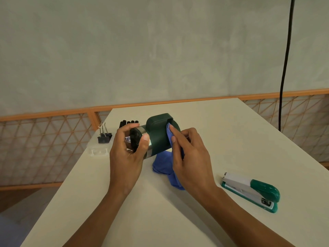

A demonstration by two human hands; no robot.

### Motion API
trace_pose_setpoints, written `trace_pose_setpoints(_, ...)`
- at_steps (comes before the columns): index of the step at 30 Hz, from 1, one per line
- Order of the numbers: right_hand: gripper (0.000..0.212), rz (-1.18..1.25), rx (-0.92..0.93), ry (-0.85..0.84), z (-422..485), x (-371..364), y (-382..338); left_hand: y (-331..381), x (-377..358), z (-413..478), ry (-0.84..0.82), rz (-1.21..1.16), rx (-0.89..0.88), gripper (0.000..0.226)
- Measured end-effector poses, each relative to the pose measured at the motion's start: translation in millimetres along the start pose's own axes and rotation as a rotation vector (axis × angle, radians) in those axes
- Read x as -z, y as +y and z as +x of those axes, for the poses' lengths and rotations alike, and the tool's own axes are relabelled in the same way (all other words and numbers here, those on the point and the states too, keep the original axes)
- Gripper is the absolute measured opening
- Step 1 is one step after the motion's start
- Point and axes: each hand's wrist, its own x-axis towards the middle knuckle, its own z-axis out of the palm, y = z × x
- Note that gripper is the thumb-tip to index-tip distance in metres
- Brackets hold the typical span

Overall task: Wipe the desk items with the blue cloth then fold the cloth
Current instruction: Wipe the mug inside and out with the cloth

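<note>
Left hand (127,154), one mug (159,139); one cloth (162,164)

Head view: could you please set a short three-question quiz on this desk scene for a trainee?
1. True or false: the left hand holds the green mug tipped on its side.
2. Fill in: the right hand holds the ____ against the mug beside its handle.
3. Where is the stapler? A) inside the mug B) on the desk, right of both hands C) held in the left hand

Key: 1 true; 2 blue cloth; 3 B.
</note>
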Motion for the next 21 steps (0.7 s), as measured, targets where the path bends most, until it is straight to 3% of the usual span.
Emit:
trace_pose_setpoints(8, 0.025, -0.111, 0.024, 0.02, 8.6, 3.4, 1.9, 0.0, -3.4, -3.7, -0.103, 0.091, -0.079, 0.045)
trace_pose_setpoints(21, 0.027, 0.098, 0.189, -0.024, 4.0, 2.3, 1.0, -1.3, -3.4, -1.3, -0.148, 0.076, -0.024, 0.044)
